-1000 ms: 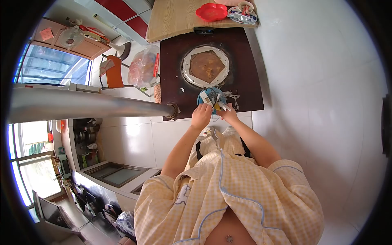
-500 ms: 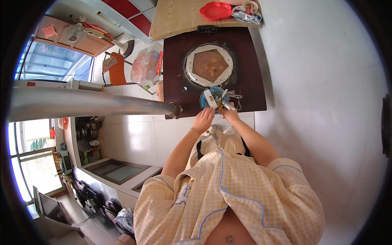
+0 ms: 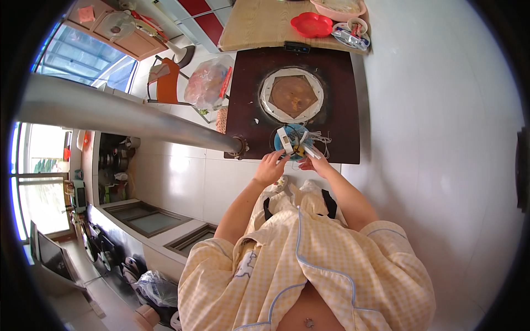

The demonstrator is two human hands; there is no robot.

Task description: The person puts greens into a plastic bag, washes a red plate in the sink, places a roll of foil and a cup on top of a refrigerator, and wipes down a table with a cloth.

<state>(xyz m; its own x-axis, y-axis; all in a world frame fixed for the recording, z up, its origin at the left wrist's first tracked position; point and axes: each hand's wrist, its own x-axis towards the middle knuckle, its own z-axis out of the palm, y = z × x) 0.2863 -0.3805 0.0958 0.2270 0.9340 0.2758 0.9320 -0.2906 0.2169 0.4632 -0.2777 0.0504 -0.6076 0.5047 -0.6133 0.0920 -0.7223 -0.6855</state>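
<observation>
A round blue container holding cables and small items sits at the near edge of the dark table. A white rectangular device lies tilted over its left part. My left hand touches the near side by this device, its fingers bent. My right hand is at the container's right near side, fingers closed around white cable ends or plugs that I cannot make out exactly. Loose white cables hang out to the right.
A round plate-like cover lies mid-table. A metal pipe meets the table's left corner. Behind are a wooden table, a red tray and a pink basin. An orange chair and a plastic bag stand left.
The view has shifted, so the table appears lower and further right. My left hand's fingers have moved slightly around the white device's near end. Both hands remain at the container.
</observation>
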